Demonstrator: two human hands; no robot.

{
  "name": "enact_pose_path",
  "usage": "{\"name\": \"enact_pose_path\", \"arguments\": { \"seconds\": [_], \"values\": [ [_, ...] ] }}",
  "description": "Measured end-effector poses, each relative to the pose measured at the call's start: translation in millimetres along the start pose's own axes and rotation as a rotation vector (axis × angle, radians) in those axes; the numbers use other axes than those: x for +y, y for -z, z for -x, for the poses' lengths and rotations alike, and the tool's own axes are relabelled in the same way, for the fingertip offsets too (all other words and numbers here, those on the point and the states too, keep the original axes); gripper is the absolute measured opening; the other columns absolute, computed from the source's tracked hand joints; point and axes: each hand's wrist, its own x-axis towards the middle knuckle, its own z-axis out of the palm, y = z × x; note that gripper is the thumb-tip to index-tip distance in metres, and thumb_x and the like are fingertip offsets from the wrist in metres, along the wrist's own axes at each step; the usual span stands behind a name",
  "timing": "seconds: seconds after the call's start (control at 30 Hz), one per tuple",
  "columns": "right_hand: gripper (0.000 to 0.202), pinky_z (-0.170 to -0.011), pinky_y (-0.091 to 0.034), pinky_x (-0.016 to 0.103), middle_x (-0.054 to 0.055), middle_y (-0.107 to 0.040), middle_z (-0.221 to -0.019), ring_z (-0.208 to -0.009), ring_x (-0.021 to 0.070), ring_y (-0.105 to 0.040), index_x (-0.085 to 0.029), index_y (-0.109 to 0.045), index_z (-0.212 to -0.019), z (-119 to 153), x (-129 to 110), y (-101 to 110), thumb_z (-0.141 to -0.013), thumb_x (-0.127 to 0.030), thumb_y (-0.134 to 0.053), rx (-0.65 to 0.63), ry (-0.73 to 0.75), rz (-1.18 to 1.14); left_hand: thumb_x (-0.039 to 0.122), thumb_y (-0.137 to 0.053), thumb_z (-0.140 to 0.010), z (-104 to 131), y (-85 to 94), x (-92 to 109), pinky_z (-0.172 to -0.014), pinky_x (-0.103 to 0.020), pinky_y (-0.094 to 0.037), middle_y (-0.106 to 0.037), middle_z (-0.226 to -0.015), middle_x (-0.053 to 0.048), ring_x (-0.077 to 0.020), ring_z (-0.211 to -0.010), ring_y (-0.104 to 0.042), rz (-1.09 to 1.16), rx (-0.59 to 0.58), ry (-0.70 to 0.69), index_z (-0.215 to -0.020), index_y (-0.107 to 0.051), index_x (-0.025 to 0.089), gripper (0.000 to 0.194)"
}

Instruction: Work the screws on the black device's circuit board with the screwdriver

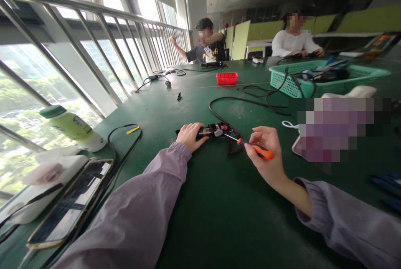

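My left hand [191, 136] is wrapped over the left end of a black device [216, 130] with a cable, which lies on the green table. An orange-and-black screwdriver [258, 149] is in my right hand [267, 156], held between thumb and fingers. Its thin metal shaft points left, and the tip reaches the device's right part, near small grey and red pieces. Exactly where the tip touches is too small to tell.
A red tray [227, 78] and a teal basket [328, 77] stand farther back on the green table [200, 227]. At the left are a bottle [75, 129], a phone [73, 202] and cables. Two people sit across the table.
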Motion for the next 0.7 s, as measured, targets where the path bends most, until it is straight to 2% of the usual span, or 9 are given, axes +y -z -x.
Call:
{"name": "enact_pose_path", "arguments": {
  "seconds": [0.07,0.13,0.27,0.3,0.43,0.7],
  "values": [
    [0.016,-0.048,-0.041,0.023,-0.004,-0.051,-0.067,-0.052,0.0098,-0.05,-0.022,-0.05,-0.09,0.3,-1.0,0.2,-0.076,-0.022,-0.057,-0.047,-0.063,0.028,0.045,-0.052,-0.08,-0.1,0.1,0.0,-0.085,-0.038,-0.039,-0.062,-0.101,-0.006,-0.0234,-0.095,-0.056,0.0,-0.001,0.002,-0.103,-0.051,0.019,0.035],
    [0.013,-0.05,-0.043,0.024,-0.003,-0.052,-0.069,-0.054,0.0103,-0.052,-0.022,-0.051,-0.086,0.2,-2.0,0.3,-0.075,-0.022,-0.057,-0.043,-0.047,0.051,0.045,-0.051,-0.08,-0.2,0.1,-0.1,-0.085,-0.038,-0.039,-0.062,-0.101,-0.006,-0.0234,-0.095,-0.056,0.001,0.001,0.002,-0.103,-0.051,0.019,0.035],
    [0.039,-0.061,-0.047,0.027,-0.002,-0.052,-0.078,-0.064,0.012,-0.055,-0.024,-0.044,-0.101,-0.7,-1.8,-0.6,-0.068,-0.017,-0.062,0.017,0.041,-0.006,0.046,-0.05,-0.08,-0.2,1.0,0.5,-0.085,-0.038,-0.039,-0.062,-0.1,-0.006,-0.0232,-0.095,-0.056,0.005,-0.002,0.005,-0.103,-0.051,0.02,0.035],
    [0.036,-0.058,-0.046,0.026,-0.003,-0.052,-0.075,-0.061,0.0112,-0.053,-0.023,-0.045,-0.1,-0.7,-1.7,-0.6,-0.069,-0.018,-0.062,0.004,0.02,-0.012,0.045,-0.051,-0.08,-0.3,1.3,0.8,-0.085,-0.037,-0.039,-0.062,-0.101,-0.006,-0.0231,-0.095,-0.056,0.002,-0.006,0.008,-0.103,-0.051,0.02,0.035],
    [0.006,-0.047,-0.038,0.021,-0.005,-0.05,-0.059,-0.048,0.0081,-0.047,-0.02,-0.051,-0.078,1.9,-2.9,1.1,-0.076,-0.021,-0.057,-0.049,-0.061,0.039,0.045,-0.052,-0.08,-0.5,1.5,1.3,-0.084,-0.037,-0.039,-0.062,-0.101,-0.007,-0.0231,-0.095,-0.056,-0.013,-0.008,0.011,-0.104,-0.051,0.019,0.035],
    [0.007,-0.045,-0.039,0.022,-0.006,-0.052,-0.056,-0.045,0.0086,-0.048,-0.022,-0.049,-0.075,5.8,-8.8,1.2,-0.075,-0.018,-0.055,-0.132,0.039,0.042,0.045,-0.051,-0.08,0.2,-1.1,-1.0,-0.085,-0.036,-0.039,-0.062,-0.101,-0.006,-0.0223,-0.095,-0.056,-0.011,0.005,0.007,-0.103,-0.05,0.021,0.034]
  ]
}}
